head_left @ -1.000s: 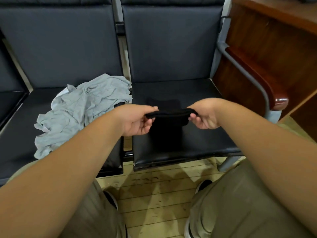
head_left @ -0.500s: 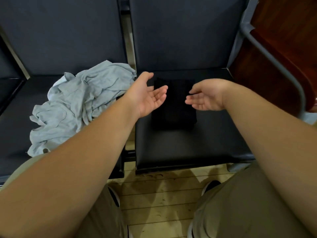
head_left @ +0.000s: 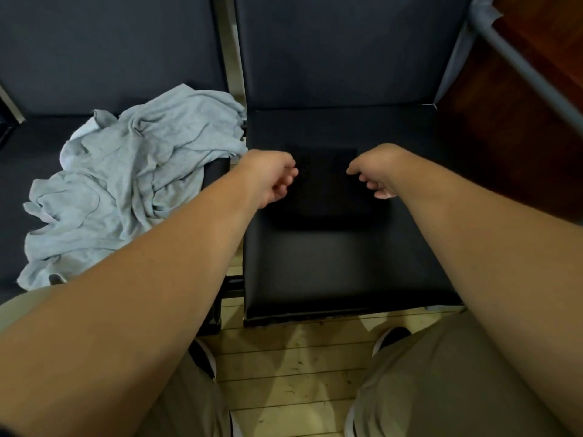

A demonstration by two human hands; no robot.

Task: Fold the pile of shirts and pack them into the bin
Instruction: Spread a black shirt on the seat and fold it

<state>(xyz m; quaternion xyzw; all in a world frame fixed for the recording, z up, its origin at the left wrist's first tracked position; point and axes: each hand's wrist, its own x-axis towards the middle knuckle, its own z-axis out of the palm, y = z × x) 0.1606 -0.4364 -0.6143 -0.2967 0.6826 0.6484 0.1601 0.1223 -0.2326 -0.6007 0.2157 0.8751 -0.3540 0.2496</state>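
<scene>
A folded black shirt [head_left: 325,190] lies flat on the right-hand black seat [head_left: 340,272] and is hard to tell from the dark cushion. My left hand [head_left: 271,178] hovers at its left edge and my right hand [head_left: 373,176] at its right edge. Both hands have loosely curled fingers, and I see no cloth held in either. A crumpled pile of grey shirts [head_left: 132,184] lies on the left seat [head_left: 19,171], next to my left forearm. No bin is in view.
Dark seat backs rise behind both seats. A grey metal armrest tube [head_left: 530,67] and a wooden cabinet [head_left: 536,127] stand at the right. My knees in khaki trousers and a pale plank floor [head_left: 293,367] fill the bottom of the view.
One second ago both hands pinched the black shirt's fold. They let it drop flat onto the seat and opened. Now the fingers have curled in at the shirt's two sides.
</scene>
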